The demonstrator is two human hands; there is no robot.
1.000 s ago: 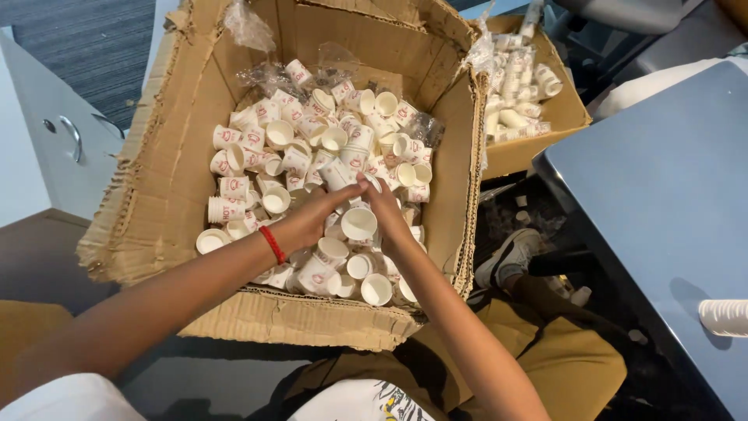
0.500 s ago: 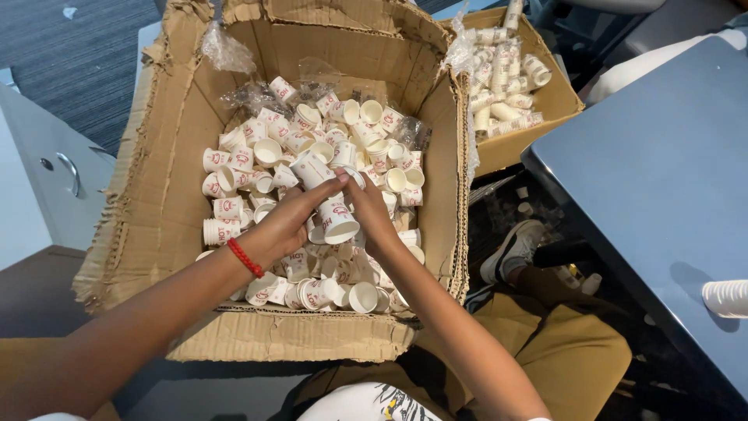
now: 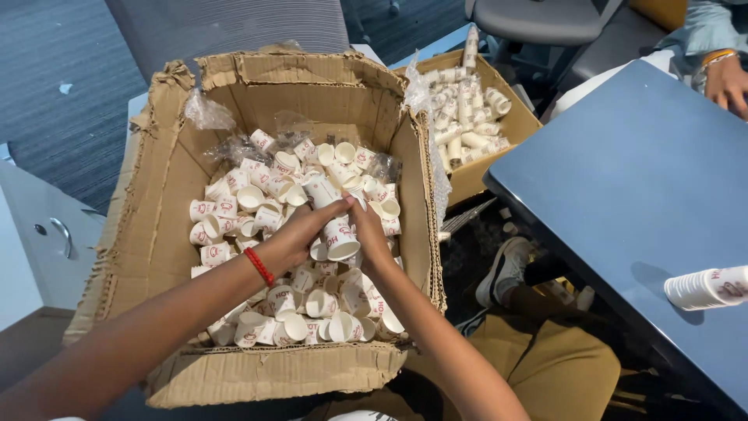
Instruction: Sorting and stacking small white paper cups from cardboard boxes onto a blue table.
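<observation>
Both bare arms reached forward from the near edge and met in the middle. The left hand (image 3: 300, 234) was curled, with its fingers bent to the right. The right hand (image 3: 368, 234) touched it, with fingertips pinched together and pointing far.

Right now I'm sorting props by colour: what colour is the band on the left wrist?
Red; the wristband shows clearly in the head view.
</observation>
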